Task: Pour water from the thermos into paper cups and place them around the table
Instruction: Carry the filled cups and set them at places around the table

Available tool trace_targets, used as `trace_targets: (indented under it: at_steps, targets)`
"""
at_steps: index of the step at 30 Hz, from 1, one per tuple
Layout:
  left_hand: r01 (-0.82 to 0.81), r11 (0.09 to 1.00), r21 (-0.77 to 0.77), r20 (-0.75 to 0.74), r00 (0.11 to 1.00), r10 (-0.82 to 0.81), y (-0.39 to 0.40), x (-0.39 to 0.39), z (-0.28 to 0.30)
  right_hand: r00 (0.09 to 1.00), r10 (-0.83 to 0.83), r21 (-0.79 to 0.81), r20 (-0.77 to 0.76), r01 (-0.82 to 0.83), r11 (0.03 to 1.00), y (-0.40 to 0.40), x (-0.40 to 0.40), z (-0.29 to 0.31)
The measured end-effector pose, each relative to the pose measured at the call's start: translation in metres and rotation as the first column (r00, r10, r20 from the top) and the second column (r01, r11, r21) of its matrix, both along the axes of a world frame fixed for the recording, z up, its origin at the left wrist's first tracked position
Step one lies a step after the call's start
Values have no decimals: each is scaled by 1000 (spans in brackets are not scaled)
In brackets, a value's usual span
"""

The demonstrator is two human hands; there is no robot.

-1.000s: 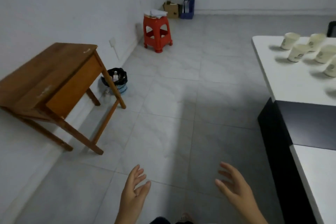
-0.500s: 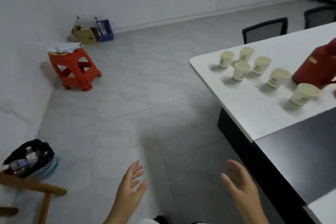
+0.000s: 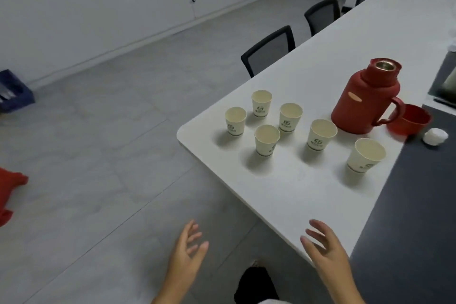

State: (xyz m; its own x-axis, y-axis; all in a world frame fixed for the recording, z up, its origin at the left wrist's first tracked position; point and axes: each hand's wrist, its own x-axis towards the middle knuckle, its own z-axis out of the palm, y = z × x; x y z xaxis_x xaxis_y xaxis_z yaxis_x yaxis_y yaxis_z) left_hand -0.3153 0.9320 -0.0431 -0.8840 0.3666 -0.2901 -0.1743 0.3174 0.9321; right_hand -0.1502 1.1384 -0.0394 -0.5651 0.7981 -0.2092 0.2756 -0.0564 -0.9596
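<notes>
Red matte thermos (image 3: 365, 101), six tapered paper cups (image 3: 267, 140), smooth white table (image 3: 283, 192)

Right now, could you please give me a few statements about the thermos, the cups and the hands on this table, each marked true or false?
1. Six paper cups stand upright on the white table. True.
2. The red thermos has its lid screwed on. False: its mouth is open, and a red cap and a white stopper lie beside it.
3. The right hand holds a cup. False: it is open and holds nothing.
4. The left hand is open and empty. True.
5. The thermos handle points toward the red cap. True.
</notes>
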Motion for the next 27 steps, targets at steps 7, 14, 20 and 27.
trace_targets:
  at_steps: [7, 14, 20, 27]
  targets:
    - [123, 991, 49, -90, 989, -118, 101, -115, 36, 999, 26, 55, -25, -25, 998, 76, -109, 27]
    - [267, 963, -35, 78, 962, -263, 141, -183, 2, 993, -94, 8, 74, 94, 996, 95, -161, 0]
    - [556, 819, -142, 52, 830, -555, 195, -269, -8, 956, -262, -71, 132, 273, 959, 86, -230, -6]
    - [785, 593, -180, -104, 585, -805, 258, -312, -24, 768, -620, -5, 159, 628, 778, 84, -279, -18]
